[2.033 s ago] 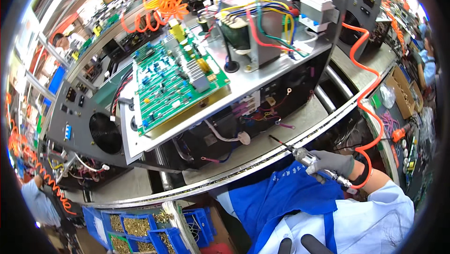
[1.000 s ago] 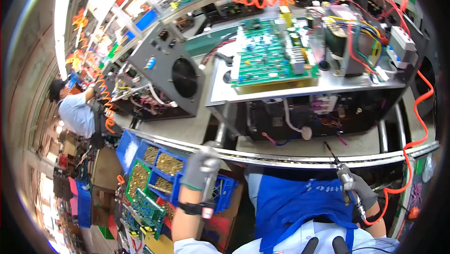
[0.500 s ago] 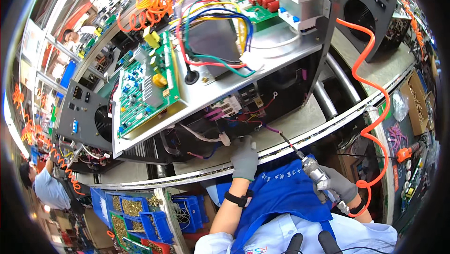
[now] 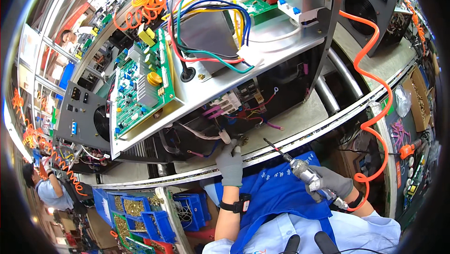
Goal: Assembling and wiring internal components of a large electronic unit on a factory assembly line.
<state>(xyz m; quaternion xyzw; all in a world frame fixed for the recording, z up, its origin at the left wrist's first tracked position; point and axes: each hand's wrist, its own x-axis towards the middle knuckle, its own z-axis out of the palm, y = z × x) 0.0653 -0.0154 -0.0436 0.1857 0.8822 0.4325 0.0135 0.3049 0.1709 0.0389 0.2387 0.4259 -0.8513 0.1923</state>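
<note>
My right hand (image 4: 330, 182), in a grey glove, is wrapped round an air screwdriver (image 4: 304, 172). Its long thin bit points up and left, apart from the chassis. My left hand (image 4: 229, 166), also gloved, is at the near edge of the bench with curled fingers. Small brassy pieces (image 4: 244, 140), perhaps screws, show by its fingertips; whether they are held I cannot make out. Just beyond is the open machine chassis (image 4: 281, 85), with a white-sleeved cable (image 4: 201, 133) hanging near my left fingers. A purple-sleeved wire (image 4: 273, 125) ends in a terminal above the bit.
An orange coiled air hose (image 4: 370, 127) runs from the screwdriver up the right side. A green circuit board (image 4: 140, 90) tops the chassis. Blue bins (image 4: 154, 226) of small metal parts stand lower left. Other grey machines (image 4: 84, 113) flank the chassis. A person (image 4: 51, 190) works far left.
The screwdriver bit has come away from the purple-sleeved wire and swung left, with my right hand. My left hand has shifted left and slightly nearer, leaving the small brassy pieces visible.
</note>
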